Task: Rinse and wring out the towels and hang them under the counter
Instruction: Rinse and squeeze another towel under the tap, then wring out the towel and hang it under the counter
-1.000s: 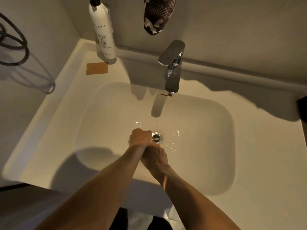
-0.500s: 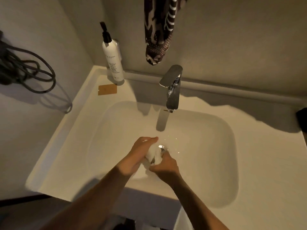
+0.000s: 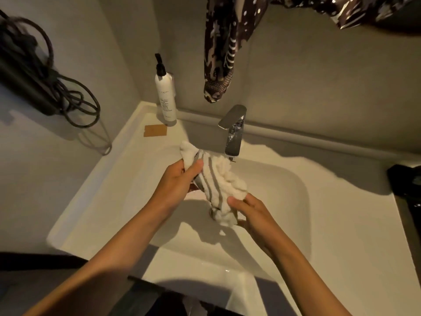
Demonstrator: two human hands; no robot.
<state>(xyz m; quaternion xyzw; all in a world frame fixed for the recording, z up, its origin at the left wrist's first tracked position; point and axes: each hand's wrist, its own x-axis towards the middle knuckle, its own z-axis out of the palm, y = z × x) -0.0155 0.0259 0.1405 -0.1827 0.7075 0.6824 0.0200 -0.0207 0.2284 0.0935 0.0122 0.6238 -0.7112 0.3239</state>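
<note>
A small white towel (image 3: 219, 181) with grey stripes hangs stretched between my two hands above the white sink basin (image 3: 284, 201). My left hand (image 3: 180, 183) pinches its upper left end, thumb on top. My right hand (image 3: 248, 213) grips the bunched lower end. The towel is partly unrolled, its top edge just left of the chrome tap (image 3: 233, 131). No water stream shows under the spout.
A white pump bottle (image 3: 165, 94) stands at the back left corner beside a brown card (image 3: 155, 130). A dark patterned cloth (image 3: 223, 46) hangs from above the tap. A black coiled cable (image 3: 57, 92) hangs on the left wall. A dark object (image 3: 407, 181) sits at the right edge.
My hands were clenched together low over the drain with the towel balled inside. They have risen and spread apart, and the towel has opened out between them. The view has pulled back.
</note>
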